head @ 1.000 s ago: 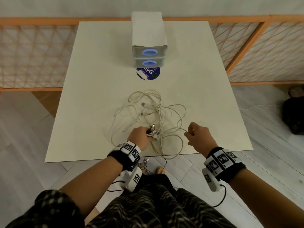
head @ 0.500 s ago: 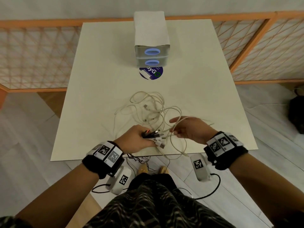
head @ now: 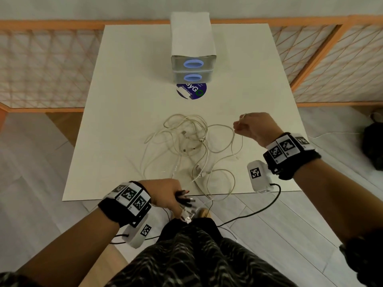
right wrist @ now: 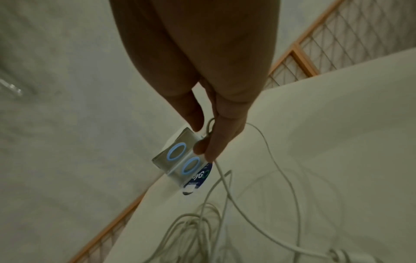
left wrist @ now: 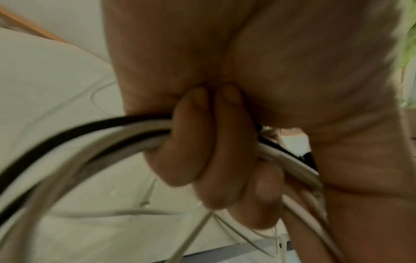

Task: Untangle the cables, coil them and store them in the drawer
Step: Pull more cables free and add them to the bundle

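A tangle of white cables (head: 187,139) lies in the middle of the cream table (head: 124,100). My left hand (head: 167,194) is at the table's near edge, gripping a bundle of white and black cable ends (left wrist: 126,131) with fingers (left wrist: 193,138) curled round them. My right hand (head: 251,126), raised over the table's right side, pinches one white cable (right wrist: 225,179) that runs down to the tangle. A small grey two-drawer unit (head: 191,65) with blue ring handles stands at the table's far side, both drawers closed.
A round blue sticker (head: 191,91) lies in front of the drawer unit. An orange-framed lattice fence (head: 41,65) surrounds the table at the back and sides. A dark bag (head: 373,146) sits on the floor at right.
My left hand pulled the cable ends back toward me past the table edge. My right hand lifted away to the right and farther out, drawing one white cable from the tangle.
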Motion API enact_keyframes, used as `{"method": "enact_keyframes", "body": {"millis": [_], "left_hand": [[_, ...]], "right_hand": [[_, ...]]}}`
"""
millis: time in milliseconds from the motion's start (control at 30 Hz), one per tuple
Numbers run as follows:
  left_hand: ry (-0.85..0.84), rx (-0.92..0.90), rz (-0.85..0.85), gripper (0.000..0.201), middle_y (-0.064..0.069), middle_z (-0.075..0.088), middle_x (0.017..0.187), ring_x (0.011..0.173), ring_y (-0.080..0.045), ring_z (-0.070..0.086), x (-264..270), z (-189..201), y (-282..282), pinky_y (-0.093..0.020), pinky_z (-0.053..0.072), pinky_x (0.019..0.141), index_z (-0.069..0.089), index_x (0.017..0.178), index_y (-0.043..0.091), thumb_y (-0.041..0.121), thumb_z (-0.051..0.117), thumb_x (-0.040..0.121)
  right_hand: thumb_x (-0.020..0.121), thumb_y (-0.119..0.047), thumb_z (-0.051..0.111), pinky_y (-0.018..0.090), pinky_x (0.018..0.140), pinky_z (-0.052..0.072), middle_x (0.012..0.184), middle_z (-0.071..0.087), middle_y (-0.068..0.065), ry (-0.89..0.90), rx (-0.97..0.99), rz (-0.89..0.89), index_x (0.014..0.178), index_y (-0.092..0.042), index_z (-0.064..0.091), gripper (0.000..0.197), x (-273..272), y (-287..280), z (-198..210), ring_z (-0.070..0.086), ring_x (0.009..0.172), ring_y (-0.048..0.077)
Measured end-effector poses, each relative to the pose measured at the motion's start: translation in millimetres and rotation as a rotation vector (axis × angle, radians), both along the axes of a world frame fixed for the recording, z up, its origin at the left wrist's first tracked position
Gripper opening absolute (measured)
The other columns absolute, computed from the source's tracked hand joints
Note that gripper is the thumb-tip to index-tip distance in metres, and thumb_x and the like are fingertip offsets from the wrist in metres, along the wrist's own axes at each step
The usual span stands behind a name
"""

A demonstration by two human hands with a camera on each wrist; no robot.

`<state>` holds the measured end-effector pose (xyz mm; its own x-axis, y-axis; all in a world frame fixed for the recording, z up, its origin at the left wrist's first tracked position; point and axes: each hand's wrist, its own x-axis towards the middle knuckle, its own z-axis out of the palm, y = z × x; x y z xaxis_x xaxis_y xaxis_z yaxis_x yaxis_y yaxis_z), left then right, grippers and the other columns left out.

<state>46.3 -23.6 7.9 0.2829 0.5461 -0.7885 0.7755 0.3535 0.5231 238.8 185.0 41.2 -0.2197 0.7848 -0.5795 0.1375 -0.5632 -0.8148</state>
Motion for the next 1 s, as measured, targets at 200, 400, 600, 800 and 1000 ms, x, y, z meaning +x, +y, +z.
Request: {"method": "enact_keyframes", "body": {"millis": [200,400,600,800,1000], "left_hand": [[0.106,-0.065,-0.138,0.039,0.005,0.038,0.048,0.042,-0.011,0.036,3.1,-2.3,-2.4,-0.024,0.028,0.047,0.049,0.047,0.018,0.030,0.079,0.067],[0.041,-0.001,-0.039,0.045,0.003,0.033,0.047,0.040,-0.011,0.030,4.2,-8.8,0.8,-0.026,0.025,0.047,0.042,0.048,0.018,0.034,0.078,0.070],[-0.185,0.098,0.181,0.040,0.010,0.041,0.050,0.050,-0.007,0.041,8.4,-15.4,0.0,-0.027,0.034,0.060,0.045,0.051,0.027,0.031,0.078,0.074],[-0.227,0.203,0.354,0.036,0.015,0.038,0.047,0.045,0.001,0.036,17.4,-12.6,0.1,-0.014,0.032,0.052,0.045,0.058,0.031,0.036,0.071,0.081],[-0.312,0.267,0.568,0.005,0.012,0.069,0.074,0.069,0.008,0.058,16.6,-3.6,-4.4,-0.003,0.039,0.060,0.067,0.088,0.026,0.028,0.062,0.089]], "right_hand": [[0.085,0.007,0.057,0.043,0.093,0.052,0.087,0.062,0.016,-0.266,0.232,0.184,0.111,0.014,0.053,0.028,5.1,4.1,-9.4,0.064,0.093,0.032],[0.083,-0.006,0.062,0.029,0.085,0.048,0.127,0.049,0.015,-0.778,0.488,0.493,0.123,-0.006,0.050,0.041,28.8,-21.5,-37.3,0.064,0.092,0.032],[0.086,-0.007,0.060,0.029,0.078,0.043,0.118,0.047,0.015,-0.762,0.626,0.357,0.123,-0.005,0.045,0.040,47.1,-42.0,-58.1,0.059,0.087,0.030],[0.092,-0.033,0.055,0.028,0.076,0.042,0.074,0.066,0.010,-0.688,0.436,0.505,0.141,-0.020,0.028,0.057,36.9,-42.7,-65.3,0.060,0.079,0.023],[0.096,-0.031,0.045,0.030,0.059,0.041,0.068,0.059,0.007,-0.748,0.462,0.589,0.078,-0.003,0.062,0.037,37.6,-40.6,-48.3,0.057,0.073,0.028]]}}
